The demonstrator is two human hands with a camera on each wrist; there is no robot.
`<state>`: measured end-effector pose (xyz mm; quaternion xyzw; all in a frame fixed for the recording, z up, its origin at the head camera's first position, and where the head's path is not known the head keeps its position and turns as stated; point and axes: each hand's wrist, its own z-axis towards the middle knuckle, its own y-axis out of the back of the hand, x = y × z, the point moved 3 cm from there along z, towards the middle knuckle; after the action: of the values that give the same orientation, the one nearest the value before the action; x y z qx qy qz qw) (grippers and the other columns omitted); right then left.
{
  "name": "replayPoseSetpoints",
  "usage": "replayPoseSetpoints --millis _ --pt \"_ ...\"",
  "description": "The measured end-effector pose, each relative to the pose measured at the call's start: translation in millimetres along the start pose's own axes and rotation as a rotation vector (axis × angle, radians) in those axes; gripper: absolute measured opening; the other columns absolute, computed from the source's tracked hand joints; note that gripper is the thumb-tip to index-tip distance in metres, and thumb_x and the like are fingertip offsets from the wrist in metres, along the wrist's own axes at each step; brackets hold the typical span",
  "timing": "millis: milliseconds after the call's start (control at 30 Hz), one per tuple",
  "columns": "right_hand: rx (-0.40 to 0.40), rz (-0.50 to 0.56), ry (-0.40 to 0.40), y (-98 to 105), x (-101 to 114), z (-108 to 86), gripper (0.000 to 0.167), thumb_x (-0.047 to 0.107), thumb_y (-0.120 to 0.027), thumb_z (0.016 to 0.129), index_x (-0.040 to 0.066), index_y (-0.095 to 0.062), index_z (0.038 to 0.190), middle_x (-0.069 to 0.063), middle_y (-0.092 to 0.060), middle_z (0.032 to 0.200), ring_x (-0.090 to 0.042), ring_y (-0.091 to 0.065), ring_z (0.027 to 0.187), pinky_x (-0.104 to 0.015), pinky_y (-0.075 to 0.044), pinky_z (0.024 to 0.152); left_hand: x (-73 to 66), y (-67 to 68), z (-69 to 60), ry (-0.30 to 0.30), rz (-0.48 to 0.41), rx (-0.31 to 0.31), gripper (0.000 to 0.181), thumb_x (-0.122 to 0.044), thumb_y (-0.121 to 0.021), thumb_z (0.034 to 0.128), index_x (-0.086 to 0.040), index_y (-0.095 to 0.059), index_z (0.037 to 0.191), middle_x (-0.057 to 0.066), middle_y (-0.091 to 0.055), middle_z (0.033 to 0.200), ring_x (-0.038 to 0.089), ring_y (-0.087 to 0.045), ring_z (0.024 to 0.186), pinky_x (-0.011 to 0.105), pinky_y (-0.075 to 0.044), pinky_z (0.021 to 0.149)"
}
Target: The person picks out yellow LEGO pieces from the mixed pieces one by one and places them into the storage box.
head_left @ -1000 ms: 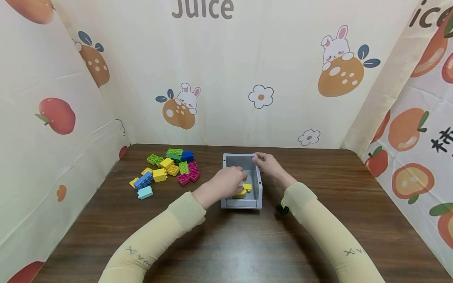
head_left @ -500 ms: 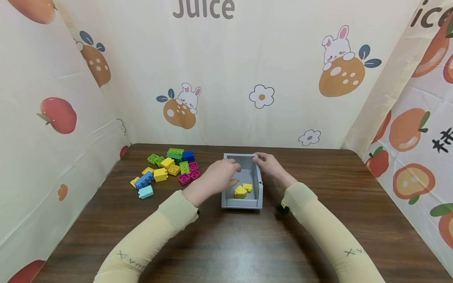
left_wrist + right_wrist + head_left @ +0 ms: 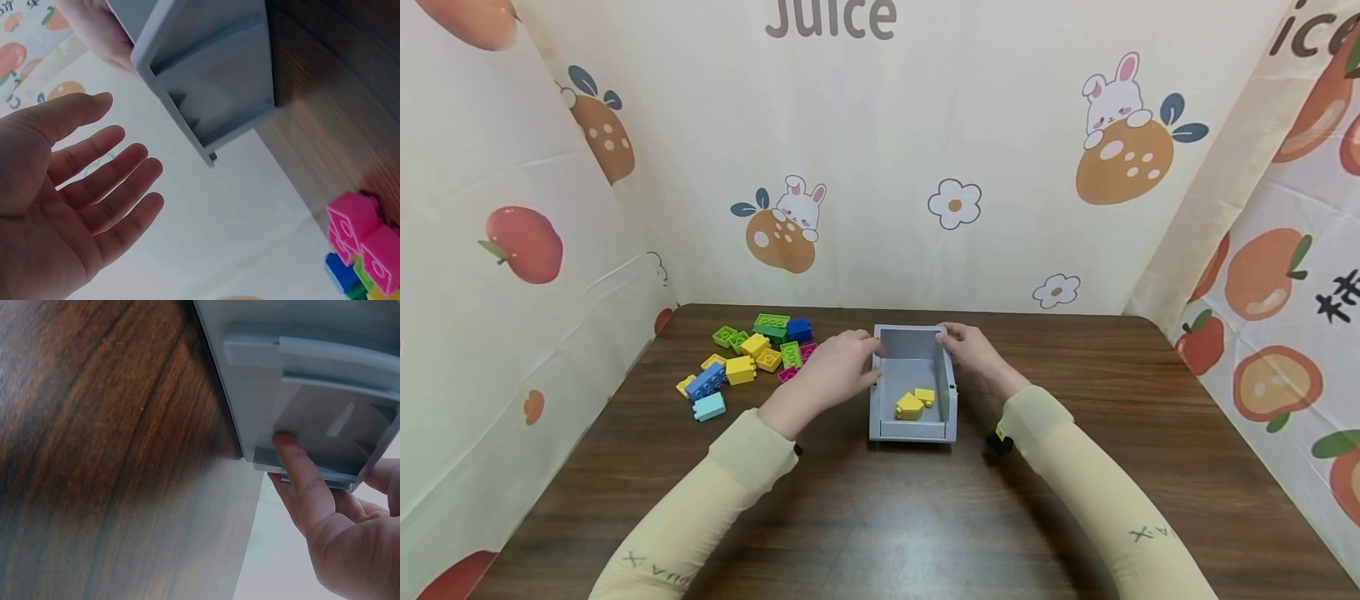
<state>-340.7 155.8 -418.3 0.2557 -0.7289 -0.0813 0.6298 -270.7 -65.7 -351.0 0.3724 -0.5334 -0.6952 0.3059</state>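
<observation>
In the head view a grey plastic box [image 3: 913, 431] stands on the table with two yellow toy bricks [image 3: 909, 407] on its floor near the front. My left hand [image 3: 838, 368] hovers at the box's left wall. The left wrist view shows that hand [image 3: 94, 194] with fingers spread and nothing held, apart from the box wall [image 3: 215, 94]. At the far right corner, my right hand [image 3: 973, 352] grips the box. Seen from the right wrist, one finger of this hand [image 3: 337, 525] lies on the outer side wall [image 3: 331, 412], and the thumb reaches the rim.
Loose toy bricks lie left of the box: yellow [image 3: 740, 370], blue [image 3: 705, 382], light blue [image 3: 708, 407], green [image 3: 771, 322] and magenta [image 3: 356, 219]. Part of the magenta group is behind my left hand in the head view. A printed curtain [image 3: 865, 250] hangs behind the brown table [image 3: 1075, 375].
My left hand has come up out of the box and moved left past its wall, uncovering the yellow bricks. My right hand and the box have stayed in place.
</observation>
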Motion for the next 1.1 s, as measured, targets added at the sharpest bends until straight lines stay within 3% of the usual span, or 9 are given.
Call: replayPoseSetpoints --millis 433,733,1100 --pt "-0.009 -0.03 -0.022 1 1 -0.3 0.053 0.031 -0.044 0.1 0.007 -0.032 0.146 -0.017 -0.042 0.144 -0.03 -0.048 0.123 -0.046 -0.05 0.091 33.9 11.9 -10.6 0.112 -0.047 -0.059 0.031 -0.027 -0.071 0.0843 -0.01 -0.066 0.11 0.007 -0.065 0.109 0.022 -0.061 0.098 0.037 -0.053 0.086" --pt "-0.004 -0.016 -0.009 1 3 -1.6 0.051 0.03 -0.043 0.101 0.007 -0.034 0.145 -0.017 -0.043 0.142 -0.032 -0.048 0.123 -0.048 -0.049 0.091 62.7 18.8 -21.6 0.231 -0.084 -0.064 0.037 -0.025 -0.072 0.0834 -0.008 -0.063 0.115 0.013 -0.06 0.118 0.03 -0.057 0.109 0.046 -0.048 0.094" --pt "0.003 0.004 -0.004 0 1 -0.2 0.051 0.029 -0.043 0.101 0.007 -0.033 0.146 -0.018 -0.043 0.142 -0.033 -0.049 0.122 -0.048 -0.05 0.09 97.4 22.2 -38.5 0.275 -0.116 -0.109 0.038 -0.024 -0.068 0.0858 -0.004 -0.062 0.117 0.017 -0.057 0.123 0.036 -0.056 0.112 0.052 -0.047 0.093"
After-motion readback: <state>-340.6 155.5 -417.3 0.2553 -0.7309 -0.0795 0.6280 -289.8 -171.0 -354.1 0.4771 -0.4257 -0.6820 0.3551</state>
